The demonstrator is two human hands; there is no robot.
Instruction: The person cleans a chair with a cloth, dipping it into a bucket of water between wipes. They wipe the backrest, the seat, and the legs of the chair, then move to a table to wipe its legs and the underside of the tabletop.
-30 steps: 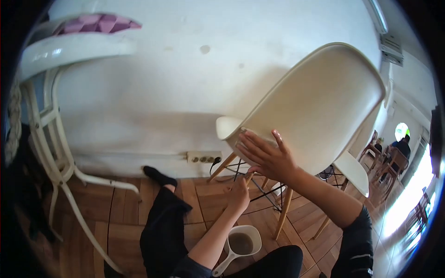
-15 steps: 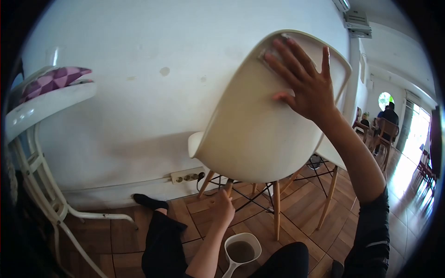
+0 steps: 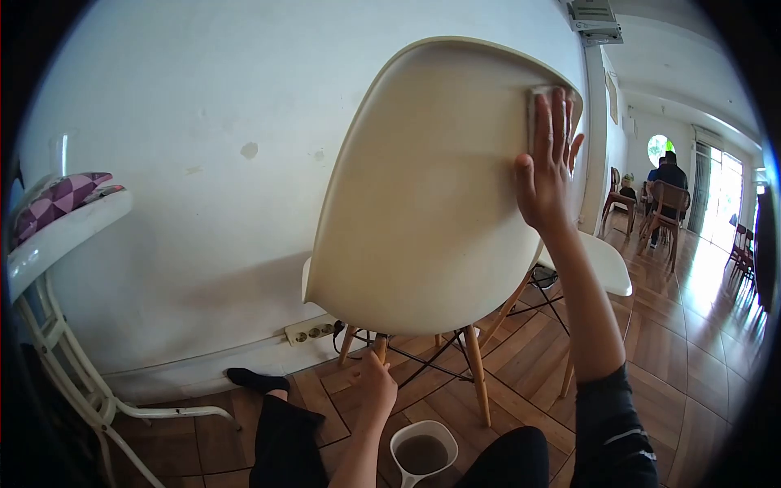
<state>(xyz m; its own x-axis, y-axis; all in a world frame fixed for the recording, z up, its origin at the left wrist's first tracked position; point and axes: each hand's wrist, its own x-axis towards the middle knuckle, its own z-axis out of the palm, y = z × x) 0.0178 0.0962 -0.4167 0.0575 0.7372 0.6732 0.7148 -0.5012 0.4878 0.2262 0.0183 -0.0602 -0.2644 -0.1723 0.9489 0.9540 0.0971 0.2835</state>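
A cream moulded chair [image 3: 423, 187] with wooden legs stands before me, its smooth shell facing me. My right hand [image 3: 551, 167] lies against the upper right of that shell, fingers fairly straight. Under those fingers is a pale, wet-looking sponge [image 3: 532, 122], pressed to the surface and mostly covered. Low down, my left hand [image 3: 376, 384] is closed around one of the chair's wooden legs [image 3: 381, 348]. A white dipper [image 3: 423, 451] holding murky brownish water rests on the floor between my legs, close to my left hand.
To the left stands a white metal-framed seat [image 3: 73, 236] carrying a purple patterned cushion [image 3: 61, 207]. A socket strip [image 3: 311, 332] sits by the wall base. Another white chair [image 3: 598, 264] is behind on the right. Farther off, a person [image 3: 671, 179] sits near wooden chairs.
My right hand has slid the sponge from the top left of the shell across to its upper right edge. My left hand stays on the leg. The view has shifted somewhat.
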